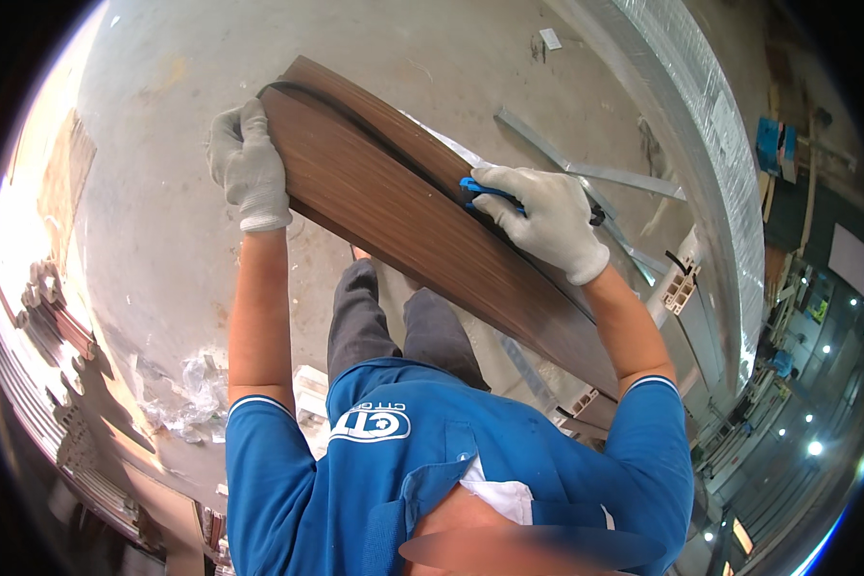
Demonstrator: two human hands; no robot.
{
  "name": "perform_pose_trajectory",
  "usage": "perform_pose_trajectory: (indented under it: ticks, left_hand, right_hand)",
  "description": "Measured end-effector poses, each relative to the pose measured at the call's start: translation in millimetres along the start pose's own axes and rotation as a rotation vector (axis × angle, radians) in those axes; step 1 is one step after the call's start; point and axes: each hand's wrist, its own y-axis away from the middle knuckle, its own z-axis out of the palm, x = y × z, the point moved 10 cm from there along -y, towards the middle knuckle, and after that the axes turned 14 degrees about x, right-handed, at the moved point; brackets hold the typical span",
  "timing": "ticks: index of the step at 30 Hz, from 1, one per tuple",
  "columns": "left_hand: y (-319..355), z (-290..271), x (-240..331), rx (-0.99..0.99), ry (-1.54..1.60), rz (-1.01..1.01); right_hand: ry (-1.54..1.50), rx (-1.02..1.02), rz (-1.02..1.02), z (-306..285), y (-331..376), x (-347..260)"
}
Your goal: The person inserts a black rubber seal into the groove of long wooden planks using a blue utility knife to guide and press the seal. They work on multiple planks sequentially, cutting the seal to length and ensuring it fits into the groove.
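A long brown wood-grain board (384, 202) slants across in front of me, from its upper-left end down toward my right side. A dark groove or gap runs along it, with a narrower brown strip (365, 110) on the far side; I cannot tell whether the two are one piece. My left hand (250, 165), in a grey-white glove, is wrapped round the board's upper-left end. In my gloved right hand (545, 213) is a blue utility knife (468, 188), its front end at the dark gap. The blade cannot be made out.
Metal strips (624, 180) lie on the concrete floor (163, 192) beyond my right hand. A long plastic-wrapped bundle (706, 125) curves along the right. Crumpled clear plastic (197, 398) lies at the lower left, near stacked profiles (62, 413). White hollow profiles (680, 288) stand by my right arm.
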Motion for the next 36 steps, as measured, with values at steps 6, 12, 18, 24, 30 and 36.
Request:
perform_pose_trajectory:
  ticks: [6, 12, 18, 24, 30, 36]
  left_hand:
    - [4.1, 1.6, 5.9, -0.007, -0.056, 0.043]
    - [-28.4, 18.2, 6.8, -0.419, 0.191, -0.061]
    - [-58.3, 46.0, 9.5, -0.607, -0.031, 0.265]
    - [-42.5, 51.6, -15.0, -0.571, 0.218, -0.137]
    - [-33.4, 49.2, -21.7, -0.547, 0.432, -0.412]
    - [-29.9, 46.2, -25.7, -0.485, 0.458, -0.466]
  right_hand:
    - [0.083, -0.069, 0.047, 33.7, -49.6, -15.9]
    - [0.048, -0.068, 0.069, 43.0, -78.3, -33.9]
    - [0.076, -0.12, 0.167, 44.3, -75.0, -27.9]
    - [0.061, -0.055, 0.136, 42.8, -72.3, -33.3]
    - [0.121, -0.017, 0.103, 50.2, -85.6, -42.5]
    - [0.103, -0.013, 0.075, 66.8, -116.7, -50.3]
